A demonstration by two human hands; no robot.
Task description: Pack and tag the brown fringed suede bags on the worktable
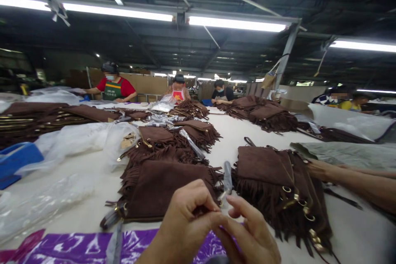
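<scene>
My left hand (pixel 188 218) and my right hand (pixel 247 231) meet low in the middle, fingers pinched together. Between them they hold a small clear plastic piece (pixel 227 179) that sticks up from the fingertips. Just beyond the hands lies a brown suede fringed bag (pixel 161 185) flat on the white table (pixel 355 231). To its right a stack of the same brown fringed bags (pixel 272 173) shows gold rings along its edge. Purple plastic film (pixel 77 247) lies under my wrists.
Several more brown fringed bags lie in piles (pixel 262 113) down the long table. Clear plastic bags (pixel 74 140) and a blue object (pixel 15 161) sit at left. A co-worker's forearm (pixel 355 179) reaches in from the right. Other people (pixel 114 86) work at the far end.
</scene>
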